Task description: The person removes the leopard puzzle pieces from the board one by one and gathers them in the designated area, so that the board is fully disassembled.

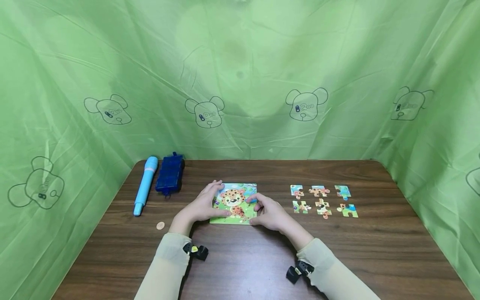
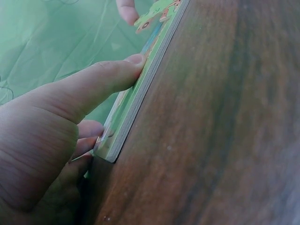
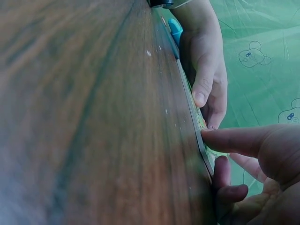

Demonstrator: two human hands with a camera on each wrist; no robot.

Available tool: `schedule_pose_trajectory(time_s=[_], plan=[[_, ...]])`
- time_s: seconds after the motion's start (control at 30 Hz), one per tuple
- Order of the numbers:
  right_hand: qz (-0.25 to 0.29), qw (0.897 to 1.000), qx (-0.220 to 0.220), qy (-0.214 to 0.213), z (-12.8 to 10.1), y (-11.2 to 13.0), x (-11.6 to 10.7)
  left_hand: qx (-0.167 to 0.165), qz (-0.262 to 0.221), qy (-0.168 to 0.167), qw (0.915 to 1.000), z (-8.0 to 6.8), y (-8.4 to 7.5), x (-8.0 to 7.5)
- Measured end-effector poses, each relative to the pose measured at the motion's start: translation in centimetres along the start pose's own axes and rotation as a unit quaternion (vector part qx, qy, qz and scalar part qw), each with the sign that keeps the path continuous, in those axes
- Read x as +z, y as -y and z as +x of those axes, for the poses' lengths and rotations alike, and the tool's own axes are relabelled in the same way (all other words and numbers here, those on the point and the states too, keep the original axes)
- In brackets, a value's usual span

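At the table's [image 1: 337, 258] centre, I hold the leopard puzzle board [image 1: 235, 203] flat between both hands: my left hand [image 1: 202, 206] grips its nine o'clock edge, thumb on the near rim, my right hand [image 1: 271, 213] its three o'clock edge, fingers curled over. Six loose puzzle pieces [image 1: 324, 201] lie at three o'clock, well apart.

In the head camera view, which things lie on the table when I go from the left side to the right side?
Light blue pen → dark blue box → left hand → puzzle board → right hand → six loose puzzle pieces. The small coin lies nearer, between pen and box, so I leave it out.
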State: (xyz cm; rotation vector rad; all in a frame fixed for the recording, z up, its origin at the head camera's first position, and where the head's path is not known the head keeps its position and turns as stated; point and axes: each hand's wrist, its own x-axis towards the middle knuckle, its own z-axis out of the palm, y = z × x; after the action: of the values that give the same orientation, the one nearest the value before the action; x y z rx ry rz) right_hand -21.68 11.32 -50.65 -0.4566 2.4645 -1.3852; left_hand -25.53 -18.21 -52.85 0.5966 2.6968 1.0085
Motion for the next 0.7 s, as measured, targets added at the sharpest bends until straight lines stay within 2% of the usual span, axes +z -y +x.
schedule_pose_trajectory(time_s=[0.23, 0.7], plan=[[0.056, 0.998, 0.004, 0.017, -0.22, -0.08, -0.47, -0.008, 0.003, 0.005, 0.9999, 0.04, 0.11, 0.10], [0.051, 0.998, -0.029, 0.024, -0.11, -0.38, -0.49, -0.012, 0.003, 0.003, 0.9999, 0.09, 0.26, 0.11]])
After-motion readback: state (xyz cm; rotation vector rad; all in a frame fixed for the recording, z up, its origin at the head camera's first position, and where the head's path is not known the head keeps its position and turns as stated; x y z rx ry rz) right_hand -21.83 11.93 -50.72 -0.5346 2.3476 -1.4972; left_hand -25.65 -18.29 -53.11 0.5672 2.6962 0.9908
